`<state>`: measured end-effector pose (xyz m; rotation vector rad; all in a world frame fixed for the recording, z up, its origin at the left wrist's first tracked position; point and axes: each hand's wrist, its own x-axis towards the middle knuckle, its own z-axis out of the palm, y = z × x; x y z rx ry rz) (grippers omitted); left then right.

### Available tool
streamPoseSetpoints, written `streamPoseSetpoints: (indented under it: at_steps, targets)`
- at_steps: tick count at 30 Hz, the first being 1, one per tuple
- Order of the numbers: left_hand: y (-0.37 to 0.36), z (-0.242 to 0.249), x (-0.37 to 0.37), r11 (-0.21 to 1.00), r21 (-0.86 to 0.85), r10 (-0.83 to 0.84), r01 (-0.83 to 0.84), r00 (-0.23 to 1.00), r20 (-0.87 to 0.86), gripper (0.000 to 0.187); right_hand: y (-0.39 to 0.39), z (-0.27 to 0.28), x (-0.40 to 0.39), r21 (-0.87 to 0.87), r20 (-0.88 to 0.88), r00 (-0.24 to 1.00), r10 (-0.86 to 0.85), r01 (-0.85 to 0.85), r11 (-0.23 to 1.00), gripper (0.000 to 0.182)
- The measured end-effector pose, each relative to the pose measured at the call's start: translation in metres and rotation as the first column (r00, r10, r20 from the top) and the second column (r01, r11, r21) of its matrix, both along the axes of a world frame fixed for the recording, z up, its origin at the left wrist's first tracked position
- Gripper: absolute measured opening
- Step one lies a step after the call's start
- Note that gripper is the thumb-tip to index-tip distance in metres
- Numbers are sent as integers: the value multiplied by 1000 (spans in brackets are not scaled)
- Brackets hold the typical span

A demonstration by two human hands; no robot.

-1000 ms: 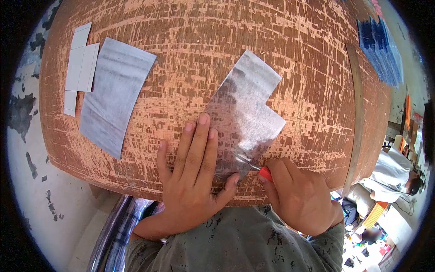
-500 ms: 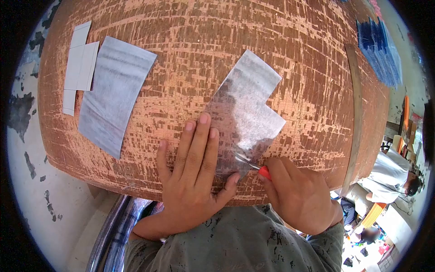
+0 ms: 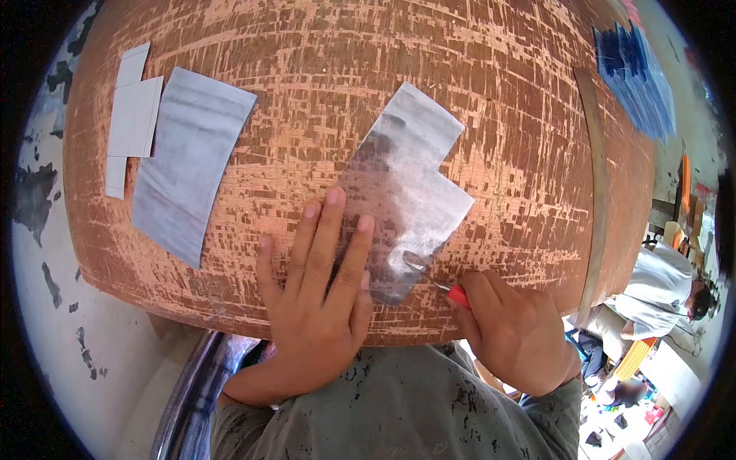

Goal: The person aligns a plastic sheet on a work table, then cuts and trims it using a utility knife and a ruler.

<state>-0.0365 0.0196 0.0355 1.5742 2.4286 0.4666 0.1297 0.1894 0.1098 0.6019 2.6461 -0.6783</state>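
A translucent plastic sheet [image 3: 422, 192] with a notch in its right edge lies on the scratched brown board [image 3: 521, 153]. My left hand [image 3: 314, 291] rests flat at its lower left, fingers spread, with fingertips on its left edge. My right hand [image 3: 514, 322] is closed round the red handle of a small knife [image 3: 458, 296] with a thin curved metal blade. That blade lies over the sheet's lower right edge, its tip pointing up and left. Farther left lies a larger greyish sheet [image 3: 192, 161], beside white card pieces [image 3: 134, 115] marked with thin lines.
A long flat wooden strip [image 3: 592, 192] lies along the board's right side. Beyond it is a stack of blue plastic pieces [image 3: 632, 80]. Rolls of clear film [image 3: 192, 391] stand below the board's left front edge. Another person in a white shirt [image 3: 655, 284] is at the far right.
The sheet has shifted slightly left. My left thumb has drawn in toward the fingers, off the sheet's lower corner, and the knife tip has moved a little to the right.
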Motion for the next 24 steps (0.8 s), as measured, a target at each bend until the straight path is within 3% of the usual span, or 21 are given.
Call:
streamPoseSetpoints:
  at_steps: [8,16,23,24]
  targets:
    - [0,2,-2,1000,-4,-11,11,1000,-2,63,1,1,7,-36,-25,996,-91,90,995,18]
    - [3,5,-1,999,49,8,-12,997,73,68,2,-8,15,-43,-198,952,-233,229,973,29]
    - [0,1,-2,999,37,-17,16,1000,26,67,0,-14,23,-67,-210,933,-293,285,956,28]
    - [0,1,-3,999,34,-18,17,999,34,68,1,-15,24,-20,-301,887,-350,361,932,22]
